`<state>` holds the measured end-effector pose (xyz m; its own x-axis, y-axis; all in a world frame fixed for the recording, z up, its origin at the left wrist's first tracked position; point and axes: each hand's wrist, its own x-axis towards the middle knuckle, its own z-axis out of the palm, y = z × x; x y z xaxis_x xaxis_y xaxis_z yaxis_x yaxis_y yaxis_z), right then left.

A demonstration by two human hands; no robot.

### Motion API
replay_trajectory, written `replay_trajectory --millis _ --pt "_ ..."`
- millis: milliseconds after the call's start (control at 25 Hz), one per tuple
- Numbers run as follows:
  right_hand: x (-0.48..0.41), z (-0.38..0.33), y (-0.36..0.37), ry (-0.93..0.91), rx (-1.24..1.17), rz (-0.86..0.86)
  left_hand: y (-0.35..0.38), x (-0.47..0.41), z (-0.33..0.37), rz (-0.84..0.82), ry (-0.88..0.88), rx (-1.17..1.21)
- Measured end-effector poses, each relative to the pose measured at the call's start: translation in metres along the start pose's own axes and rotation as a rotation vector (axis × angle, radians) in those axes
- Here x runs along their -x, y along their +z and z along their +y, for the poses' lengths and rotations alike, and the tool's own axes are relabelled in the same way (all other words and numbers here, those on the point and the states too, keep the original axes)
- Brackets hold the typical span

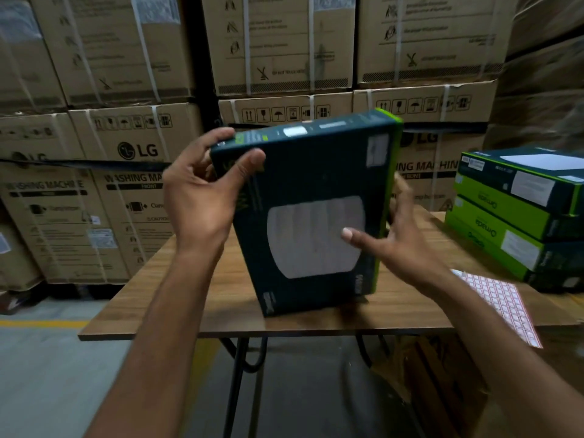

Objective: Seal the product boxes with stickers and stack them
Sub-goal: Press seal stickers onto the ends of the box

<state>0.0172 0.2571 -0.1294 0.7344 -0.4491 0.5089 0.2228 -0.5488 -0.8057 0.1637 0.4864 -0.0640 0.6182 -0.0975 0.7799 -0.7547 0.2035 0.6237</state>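
Dark green box (316, 184) stands on its short end on the wood bench (158, 298), long side up, leaning a bit. L hand (202, 191) grips its top left corner. R hand (401, 245) is at the right edge w/ thumb on the front. Its fingers are blurry, so can't tell if it grips. Sticker sheet (502, 301) lies just right of the box, nearest the R hand.
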Motion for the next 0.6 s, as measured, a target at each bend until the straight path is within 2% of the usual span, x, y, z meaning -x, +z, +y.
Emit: replay_trajectory --millis 80,200,280,360,440,520,600 --pt "-0.003 0.017 0.008 0.025 -0.022 -0.025 0.003 -0.023 -0.009 0.062 -0.136 0.107" --pt "-0.016 0.026 0.016 0.082 -0.189 0.031 0.006 -0.048 -0.033 0.082 -0.322 0.156" --pt "-0.031 0.028 0.019 0.231 -0.359 0.085 0.004 -0.052 -0.044 -0.021 -0.443 0.113" --pt "-0.045 0.03 0.019 0.412 -0.493 0.103 -0.004 -0.035 -0.058 -0.232 -0.545 -0.022" --pt "-0.053 0.032 0.017 0.575 -0.471 0.047 -0.015 0.003 -0.076 -0.407 -0.634 -0.073" --pt "-0.055 0.029 0.016 0.742 -0.446 -0.026 -0.024 0.038 -0.088 -0.459 -0.711 0.025" --pt "-0.052 0.025 0.015 0.826 -0.434 -0.045 -0.026 0.055 -0.09 -0.419 -0.786 0.151"
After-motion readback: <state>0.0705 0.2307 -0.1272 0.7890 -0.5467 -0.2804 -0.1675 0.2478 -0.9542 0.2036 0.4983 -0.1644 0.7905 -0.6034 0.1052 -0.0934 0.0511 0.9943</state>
